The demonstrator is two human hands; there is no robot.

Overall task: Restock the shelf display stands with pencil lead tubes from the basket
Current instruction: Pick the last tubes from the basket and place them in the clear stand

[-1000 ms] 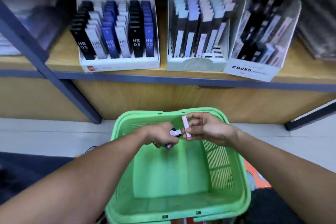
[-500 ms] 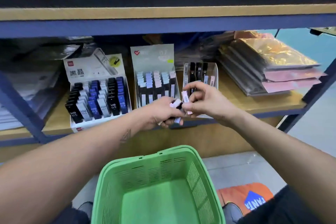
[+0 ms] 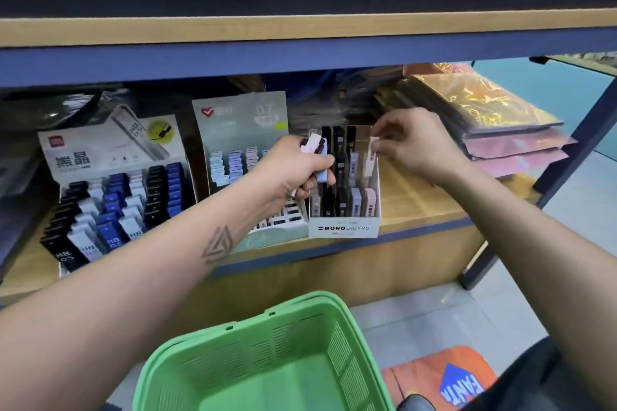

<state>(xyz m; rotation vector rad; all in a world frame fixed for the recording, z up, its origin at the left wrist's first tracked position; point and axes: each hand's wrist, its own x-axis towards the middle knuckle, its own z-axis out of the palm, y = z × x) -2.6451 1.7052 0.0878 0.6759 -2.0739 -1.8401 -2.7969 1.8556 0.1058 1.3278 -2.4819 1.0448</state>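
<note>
My right hand (image 3: 412, 143) pinches a pale pink lead tube (image 3: 371, 157) upright over the right rear column of the white MONO display stand (image 3: 344, 230) on the shelf. My left hand (image 3: 293, 173) grips a small bunch of lead tubes (image 3: 315, 150), white, black and pale blue, just left of that stand. The green basket (image 3: 267, 357) sits below on the floor, and the part of its inside that shows holds nothing.
Left of the MONO stand stand a 0.7 display stand (image 3: 240, 130) and an HB 0.5 stand (image 3: 110, 197), both with several tubes. Stacked shiny packets (image 3: 494, 123) lie at the shelf's right. A shelf board (image 3: 300, 53) runs overhead; a blue post (image 3: 551, 190) stands right.
Both hands rose from the basket to the shelf and drew apart. The right hand carried one pink tube to the MONO stand's right column; the left keeps the bunch.
</note>
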